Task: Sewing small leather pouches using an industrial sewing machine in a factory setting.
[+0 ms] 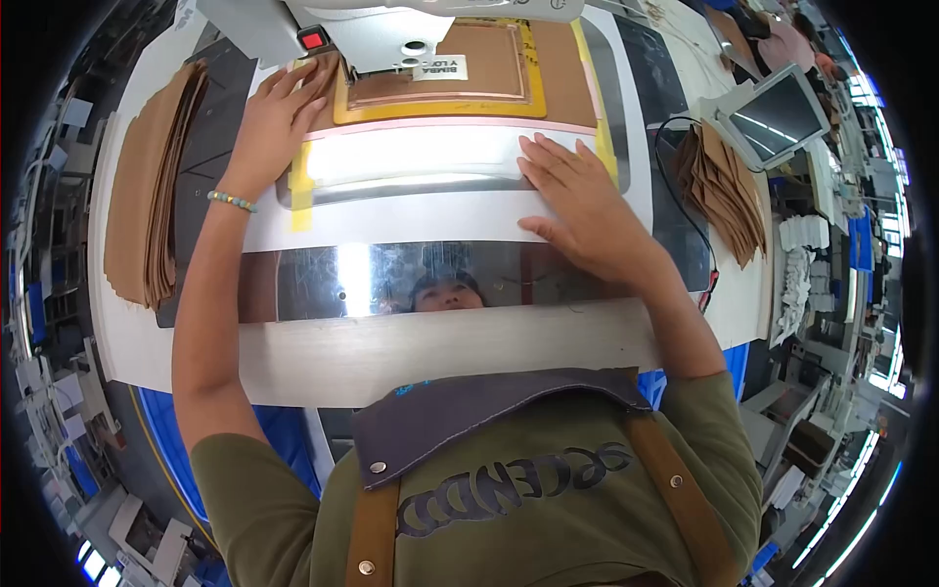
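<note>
My left hand lies with its fingers stretched out on the left edge of a brown panel, close beside the white machine head. A yellow-bordered rectangular template with a printed label rests on the panel, partly hidden by the head. My right hand is flat, fingers spread, on the right part of a shiny clear plate edged with yellow tape. Both palms face down and neither hand grips anything. White sheeting shows under the plate.
A stack of brown pieces stands at the left, and another brown stack at the right. Near the right stack are a tilted screen and a black cable. A reflective metal plate runs along the front, before a pale table edge.
</note>
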`<action>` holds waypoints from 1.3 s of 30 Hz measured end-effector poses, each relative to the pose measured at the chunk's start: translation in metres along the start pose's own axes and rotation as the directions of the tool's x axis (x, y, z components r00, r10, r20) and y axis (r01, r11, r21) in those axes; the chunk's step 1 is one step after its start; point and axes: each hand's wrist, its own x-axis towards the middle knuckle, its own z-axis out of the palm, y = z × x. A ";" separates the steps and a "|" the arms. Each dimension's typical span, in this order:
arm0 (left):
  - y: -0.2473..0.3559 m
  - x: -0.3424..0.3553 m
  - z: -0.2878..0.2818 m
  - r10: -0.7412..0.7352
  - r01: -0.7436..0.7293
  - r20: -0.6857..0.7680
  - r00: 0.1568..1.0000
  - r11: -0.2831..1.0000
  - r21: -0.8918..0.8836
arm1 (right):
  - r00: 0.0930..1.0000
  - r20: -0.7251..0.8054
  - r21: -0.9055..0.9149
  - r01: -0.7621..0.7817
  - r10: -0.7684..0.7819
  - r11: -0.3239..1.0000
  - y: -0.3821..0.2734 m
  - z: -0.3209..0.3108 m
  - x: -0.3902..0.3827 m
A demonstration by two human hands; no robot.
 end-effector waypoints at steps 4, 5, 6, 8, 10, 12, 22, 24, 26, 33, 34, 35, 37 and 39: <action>0.011 0.008 0.008 0.032 -0.029 -0.112 0.993 0.999 0.033 | 0.986 -0.166 0.094 0.036 -0.020 0.995 -0.013 -0.023 0.029; 0.024 0.009 0.018 -0.032 0.037 -0.103 0.994 0.998 0.041 | 0.984 -0.179 0.145 0.020 0.007 0.989 -0.009 -0.028 0.036; 0.053 0.021 0.027 -0.037 0.037 -0.182 0.983 0.999 -0.002 | 0.978 -0.204 0.160 0.079 -0.045 0.984 0.008 -0.034 0.042; 0.067 0.029 0.030 -0.110 0.093 -0.194 0.975 0.991 -0.097 | 0.971 -0.234 0.179 0.088 -0.044 0.980 0.000 -0.021 0.060; 0.069 0.032 0.029 -0.181 0.133 -0.248 0.952 0.971 -0.198 | 0.923 -0.365 0.158 0.189 -0.121 0.969 -0.002 0.005 0.078; 0.067 0.033 0.027 -0.193 0.143 -0.240 0.952 0.967 -0.211 | 0.939 -0.334 0.170 0.149 -0.085 0.974 -0.002 0.024 0.078; 0.003 -0.007 -0.040 -0.641 0.540 -0.237 0.730 0.754 -0.374 | 0.928 -0.371 0.280 0.144 -0.031 0.949 -0.001 0.048 0.085; 0.007 -0.029 -0.063 -0.627 0.457 -0.302 0.718 0.752 -0.476 | 0.930 -0.365 0.293 0.171 -0.055 0.941 -0.003 0.047 0.087; 0.004 -0.059 -0.094 -0.701 0.358 -0.303 0.645 0.628 -0.691 | 0.946 -0.317 0.259 0.156 -0.069 0.953 -0.005 0.039 0.088; 0.005 -0.203 -0.195 -0.735 0.104 -0.534 0.418 0.622 -0.776 | 0.940 -0.313 0.190 0.200 -0.133 0.961 -0.012 0.035 0.097; 0.016 -0.216 -0.212 -0.711 0.160 -0.578 0.401 0.676 -0.719 | 0.943 -0.322 0.216 0.162 -0.086 0.963 -0.012 0.041 0.098; 0.031 -0.235 -0.228 -0.699 0.201 -0.630 0.339 0.708 -0.677 | 0.941 -0.318 0.240 0.194 -0.112 0.951 -0.013 0.043 0.095; 0.042 -0.298 -0.258 -0.746 0.263 -0.631 0.214 0.666 -0.698 | 0.953 -0.294 0.279 0.157 -0.071 0.947 -0.016 0.041 0.094; 0.048 -0.368 -0.269 -0.809 0.288 -0.588 0.011 0.566 -0.773 | 0.955 -0.285 0.258 0.163 -0.086 0.952 -0.017 0.041 0.096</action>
